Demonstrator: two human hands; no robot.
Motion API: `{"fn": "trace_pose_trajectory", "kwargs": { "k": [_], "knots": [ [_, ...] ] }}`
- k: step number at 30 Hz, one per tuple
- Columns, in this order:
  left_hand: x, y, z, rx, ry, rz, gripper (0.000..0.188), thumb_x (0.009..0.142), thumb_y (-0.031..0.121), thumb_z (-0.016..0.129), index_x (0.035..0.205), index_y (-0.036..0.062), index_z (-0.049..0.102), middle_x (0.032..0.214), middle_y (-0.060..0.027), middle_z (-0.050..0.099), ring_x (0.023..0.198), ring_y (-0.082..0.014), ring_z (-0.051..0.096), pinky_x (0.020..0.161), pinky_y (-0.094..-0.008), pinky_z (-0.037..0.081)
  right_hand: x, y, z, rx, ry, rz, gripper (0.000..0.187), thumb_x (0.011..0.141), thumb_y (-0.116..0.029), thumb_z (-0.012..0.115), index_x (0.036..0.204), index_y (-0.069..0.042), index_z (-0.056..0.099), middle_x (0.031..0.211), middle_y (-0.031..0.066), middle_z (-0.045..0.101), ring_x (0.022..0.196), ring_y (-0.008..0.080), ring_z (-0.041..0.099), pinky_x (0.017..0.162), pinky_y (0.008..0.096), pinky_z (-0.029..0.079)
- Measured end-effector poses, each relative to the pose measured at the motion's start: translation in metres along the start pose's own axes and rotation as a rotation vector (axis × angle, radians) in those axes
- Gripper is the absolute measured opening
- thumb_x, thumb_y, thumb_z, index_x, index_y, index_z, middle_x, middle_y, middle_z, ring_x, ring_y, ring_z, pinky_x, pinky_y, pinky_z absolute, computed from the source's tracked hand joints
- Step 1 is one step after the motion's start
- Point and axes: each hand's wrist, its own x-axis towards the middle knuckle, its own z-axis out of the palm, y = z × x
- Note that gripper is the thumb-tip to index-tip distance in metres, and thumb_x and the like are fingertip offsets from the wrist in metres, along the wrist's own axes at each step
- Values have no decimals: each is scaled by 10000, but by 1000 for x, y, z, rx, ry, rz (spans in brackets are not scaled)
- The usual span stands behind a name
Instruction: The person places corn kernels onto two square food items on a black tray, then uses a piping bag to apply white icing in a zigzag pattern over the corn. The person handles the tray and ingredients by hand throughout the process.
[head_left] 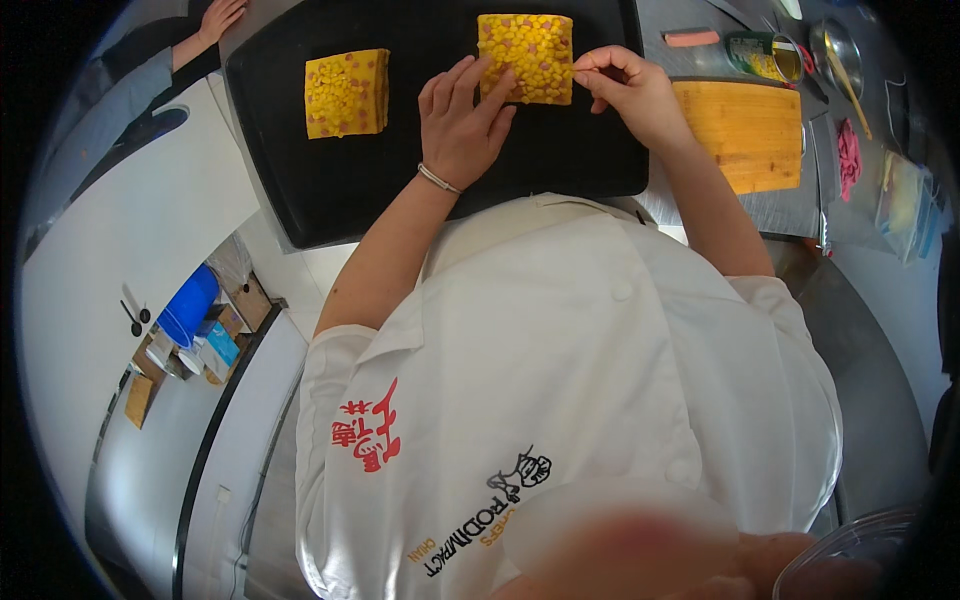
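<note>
Two yellow square slabs topped with corn kernels and small pink bits sit on a large black tray (250, 90). My left hand (462, 125) is open, its spread fingers reaching over the lower left part of the right slab (525, 50). At that slab's right edge, my right hand (635, 95) has thumb and forefinger pinched together; whatever small thing is between them cannot be made out. Farther left, the other slab (345, 95) shows layers along its right side, and neither hand touches it.
Right of the tray lie a wooden cutting board (740, 135), a pink stick-shaped piece (691, 38), an opened can (785, 62), a metal bowl (835, 48) and a pink cloth (849, 160). Another person's hand (218, 20) rests near the tray's upper left corner.
</note>
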Motion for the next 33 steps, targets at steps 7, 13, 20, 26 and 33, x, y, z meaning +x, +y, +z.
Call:
{"fn": "trace_pose_trajectory", "kwargs": {
  "k": [7,13,20,26,33],
  "knots": [
    [2,-1,2,33,-37,2,471,936,295,711,1393,240,606,1522,-68,439,1431,-275,362,1156,-458,282,-1,2,-1,45,-1,-1,159,972,-202,707,1085,-92,728,981,22,708,773,98,655,677,239,563],
    [6,-6,6,5,-123,-4,614,971,370,658,1520,215,430,1632,-29,325,1542,-269,201,1241,-502,162,-2,7,-5,9,20,-5,165,970,-200,710,1094,-93,724,970,20,709,768,94,654,681,238,566],
    [14,-9,10,15,-169,1,629,1007,479,564,1542,205,379,1653,-28,300,1560,-263,156,1256,-517,91,0,10,-5,35,36,-27,164,976,-208,702,1092,-94,725,969,20,710,763,103,658,672,244,568],
    [34,-18,15,43,-164,-12,580,1032,514,489,1513,195,433,1646,-32,323,1562,-268,156,1251,-534,69,-2,8,-7,23,41,-37,155,974,-206,704,1090,-106,727,972,22,711,751,106,655,686,248,568],
    [39,-21,14,22,-173,2,575,1022,495,526,1506,194,450,1639,-30,337,1556,-267,177,1251,-538,67,-1,18,-10,-1,56,-16,171,975,-238,703,1103,-129,729,979,31,712,747,122,664,692,254,567]
  ]
}}
